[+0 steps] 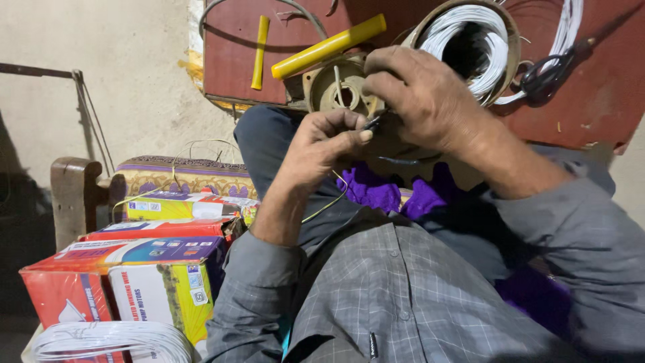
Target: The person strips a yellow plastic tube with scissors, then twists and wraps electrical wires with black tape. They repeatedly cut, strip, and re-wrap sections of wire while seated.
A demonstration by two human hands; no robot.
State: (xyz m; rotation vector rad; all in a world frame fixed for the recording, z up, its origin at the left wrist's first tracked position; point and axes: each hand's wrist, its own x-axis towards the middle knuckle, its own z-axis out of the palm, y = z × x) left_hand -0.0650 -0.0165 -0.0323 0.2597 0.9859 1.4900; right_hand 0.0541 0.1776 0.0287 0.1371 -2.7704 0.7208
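My left hand (321,144) is closed in a pinch on a thin wire (327,202) that trails down over my lap. My right hand (420,97) is just above it, fingers curled around a small dark tool or wire end (373,123) where the two hands meet. Both hands work right in front of a round tan motor part (334,86) lying at the edge of a reddish-brown board (591,101). Purple cloth (376,191) lies on my lap under the hands.
On the board lie a yellow tube (329,46), a thinner yellow stick (259,52), a coil of white wire (470,40) in a round holder, and black scissors (547,72). Stacked colourful cartons (144,262) and another white wire coil (111,341) sit at left, beside a wooden stool (75,195).
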